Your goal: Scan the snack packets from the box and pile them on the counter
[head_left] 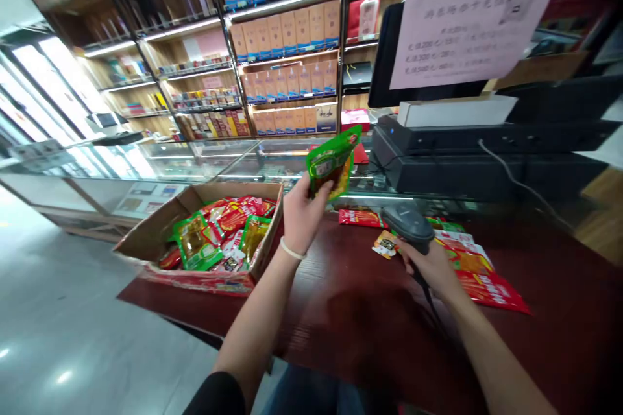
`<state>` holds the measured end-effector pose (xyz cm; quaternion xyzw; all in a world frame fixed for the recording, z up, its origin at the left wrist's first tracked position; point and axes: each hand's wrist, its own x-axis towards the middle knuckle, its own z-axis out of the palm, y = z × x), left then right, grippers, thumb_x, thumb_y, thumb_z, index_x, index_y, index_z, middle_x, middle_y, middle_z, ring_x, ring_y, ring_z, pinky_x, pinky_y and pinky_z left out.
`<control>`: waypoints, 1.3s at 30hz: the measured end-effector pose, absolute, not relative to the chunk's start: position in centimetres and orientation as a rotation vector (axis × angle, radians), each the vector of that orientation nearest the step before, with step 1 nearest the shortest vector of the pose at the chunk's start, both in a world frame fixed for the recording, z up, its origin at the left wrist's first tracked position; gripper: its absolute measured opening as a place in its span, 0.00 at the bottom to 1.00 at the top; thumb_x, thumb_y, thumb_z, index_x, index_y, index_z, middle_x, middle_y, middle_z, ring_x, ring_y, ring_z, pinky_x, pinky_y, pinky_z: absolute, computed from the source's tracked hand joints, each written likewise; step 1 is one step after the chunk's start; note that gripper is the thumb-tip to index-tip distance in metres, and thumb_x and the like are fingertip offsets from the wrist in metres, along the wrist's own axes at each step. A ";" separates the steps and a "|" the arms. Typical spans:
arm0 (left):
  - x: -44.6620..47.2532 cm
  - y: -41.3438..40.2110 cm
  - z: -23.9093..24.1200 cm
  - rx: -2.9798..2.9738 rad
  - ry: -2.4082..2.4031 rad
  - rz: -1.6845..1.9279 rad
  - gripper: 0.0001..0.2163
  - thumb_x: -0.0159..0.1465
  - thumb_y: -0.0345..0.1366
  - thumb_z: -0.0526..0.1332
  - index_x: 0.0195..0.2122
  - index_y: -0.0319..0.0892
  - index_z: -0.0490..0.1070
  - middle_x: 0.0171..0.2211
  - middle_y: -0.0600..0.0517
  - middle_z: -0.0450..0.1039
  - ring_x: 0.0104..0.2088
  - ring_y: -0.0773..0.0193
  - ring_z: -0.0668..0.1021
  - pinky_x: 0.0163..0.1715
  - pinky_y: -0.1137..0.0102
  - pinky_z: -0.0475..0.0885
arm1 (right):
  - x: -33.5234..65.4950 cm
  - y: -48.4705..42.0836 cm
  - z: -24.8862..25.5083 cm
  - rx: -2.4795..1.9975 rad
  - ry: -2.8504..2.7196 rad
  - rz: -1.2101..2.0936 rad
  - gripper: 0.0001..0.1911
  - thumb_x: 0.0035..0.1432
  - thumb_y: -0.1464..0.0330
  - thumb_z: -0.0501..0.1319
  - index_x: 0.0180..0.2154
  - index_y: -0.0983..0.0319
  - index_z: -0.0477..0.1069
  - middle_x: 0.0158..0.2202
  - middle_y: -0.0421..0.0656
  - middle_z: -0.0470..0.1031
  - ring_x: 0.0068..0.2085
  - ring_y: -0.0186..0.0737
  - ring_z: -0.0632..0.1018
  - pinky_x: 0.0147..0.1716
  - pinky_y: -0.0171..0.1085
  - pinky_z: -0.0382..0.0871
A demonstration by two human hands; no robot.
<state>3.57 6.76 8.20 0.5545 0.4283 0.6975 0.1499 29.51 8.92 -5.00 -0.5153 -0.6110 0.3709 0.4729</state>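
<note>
My left hand point(302, 211) holds up a green snack packet point(335, 162) above the counter, thumb across its lower part. Wrapped around the handle of a dark barcode scanner point(407, 224), my right hand point(428, 262) stays low over the counter, with the cable trailing beneath. Beside the scanner head lies a small orange and white packet point(386, 243). Several red packets point(491, 288) are spread out to the right of my right hand. Left of my left arm, an open cardboard box point(150, 240) contains red and green snack packets point(197, 240).
The dark red counter point(311, 311) carries all of this. At its back right stand black register equipment point(438, 168) and a screen with a pink paper sign point(472, 26). Behind are a glass display case point(233, 159) and shelves of boxes point(287, 32).
</note>
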 end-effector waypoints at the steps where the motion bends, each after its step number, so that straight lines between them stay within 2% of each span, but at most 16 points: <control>1: 2.1 5.6 9.3 1.731 1.344 1.963 0.08 0.61 0.35 0.66 0.41 0.44 0.78 0.35 0.53 0.79 0.39 0.60 0.79 0.43 0.71 0.70 | 29.5 8.9 -5.0 -1.255 -1.533 0.905 0.25 0.55 0.49 0.64 0.18 0.59 0.65 0.12 0.39 0.65 0.15 0.36 0.68 0.17 0.35 0.61; 4: -3.3 3.4 11.1 2.022 1.701 1.805 0.11 0.63 0.34 0.62 0.47 0.47 0.78 0.41 0.52 0.80 0.43 0.58 0.79 0.47 0.68 0.70 | 29.1 8.7 -4.8 -1.249 -1.594 0.869 0.24 0.55 0.49 0.64 0.17 0.58 0.66 0.12 0.40 0.66 0.16 0.37 0.68 0.18 0.37 0.62; 8: -11.0 3.6 9.7 2.058 2.081 1.610 0.17 0.63 0.32 0.59 0.53 0.50 0.75 0.48 0.49 0.78 0.51 0.52 0.77 0.54 0.62 0.67 | 28.6 8.3 -4.5 -1.270 -1.637 0.789 0.25 0.55 0.49 0.63 0.14 0.55 0.64 0.12 0.42 0.66 0.16 0.41 0.69 0.20 0.41 0.64; 11: -14.9 5.0 6.8 1.943 2.042 1.574 0.19 0.55 0.27 0.64 0.49 0.45 0.77 0.51 0.45 0.77 0.57 0.47 0.73 0.62 0.58 0.60 | 28.3 8.4 -4.9 -1.279 -1.633 0.806 0.25 0.54 0.49 0.63 0.15 0.55 0.65 0.12 0.41 0.67 0.17 0.42 0.69 0.21 0.41 0.63; 14: -16.4 6.2 4.3 1.725 1.905 1.510 0.21 0.45 0.24 0.69 0.42 0.45 0.79 0.48 0.44 0.78 0.56 0.45 0.73 0.63 0.57 0.59 | 28.2 8.6 -5.4 -1.286 -1.618 0.831 0.24 0.54 0.49 0.64 0.16 0.55 0.65 0.13 0.41 0.67 0.17 0.41 0.69 0.20 0.41 0.63; 18: -16.3 6.6 3.4 1.776 1.880 1.475 0.16 0.48 0.26 0.69 0.39 0.46 0.79 0.44 0.45 0.80 0.52 0.46 0.76 0.60 0.57 0.62 | 28.0 8.6 -5.5 -1.263 -1.616 0.837 0.23 0.55 0.50 0.63 0.17 0.56 0.65 0.12 0.40 0.67 0.16 0.39 0.69 0.21 0.39 0.64; 21: -15.4 6.1 4.5 1.995 1.994 1.343 0.12 0.55 0.31 0.66 0.41 0.45 0.79 0.43 0.44 0.80 0.48 0.47 0.78 0.56 0.57 0.67 | 28.0 8.4 -4.9 -1.252 -1.602 0.834 0.23 0.54 0.51 0.64 0.17 0.57 0.64 0.11 0.39 0.66 0.16 0.37 0.68 0.20 0.37 0.63; 24: -12.7 4.8 6.3 2.191 2.053 1.276 0.12 0.60 0.34 0.63 0.46 0.44 0.77 0.45 0.44 0.79 0.47 0.49 0.78 0.53 0.58 0.69 | 28.2 8.2 -4.0 -1.239 -1.572 0.815 0.23 0.55 0.51 0.63 0.17 0.58 0.64 0.11 0.38 0.65 0.15 0.36 0.68 0.21 0.36 0.63; 29: -4.2 4.4 6.9 2.289 1.711 1.345 0.14 0.63 0.36 0.62 0.50 0.47 0.75 0.48 0.46 0.77 0.49 0.50 0.77 0.54 0.60 0.68 | 29.3 8.5 -3.4 -1.222 -1.440 0.814 0.22 0.53 0.51 0.65 0.20 0.58 0.65 0.11 0.37 0.65 0.15 0.36 0.67 0.18 0.36 0.63; 33: 2.9 8.4 2.0 2.156 1.362 1.403 0.12 0.61 0.34 0.64 0.46 0.47 0.77 0.44 0.45 0.78 0.47 0.50 0.77 0.56 0.60 0.66 | 30.3 8.9 -3.5 -1.199 -1.342 0.869 0.21 0.52 0.50 0.66 0.22 0.57 0.66 0.11 0.37 0.64 0.14 0.38 0.67 0.16 0.38 0.63; 36: 6.6 12.3 -3.2 2.039 1.296 1.351 0.12 0.59 0.30 0.64 0.44 0.46 0.76 0.44 0.44 0.77 0.49 0.50 0.76 0.58 0.61 0.64 | 30.8 9.0 -3.5 -1.160 -1.274 0.918 0.19 0.51 0.49 0.66 0.26 0.57 0.68 0.12 0.36 0.65 0.14 0.37 0.66 0.14 0.37 0.62; 39: 9.1 15.6 -7.5 2.151 1.466 1.087 0.19 0.60 0.27 0.60 0.53 0.42 0.72 0.53 0.41 0.72 0.55 0.52 0.73 0.60 0.59 0.64 | 30.9 9.2 -3.7 -1.129 -1.231 0.956 0.21 0.50 0.48 0.67 0.26 0.57 0.67 0.11 0.35 0.63 0.13 0.36 0.65 0.13 0.36 0.61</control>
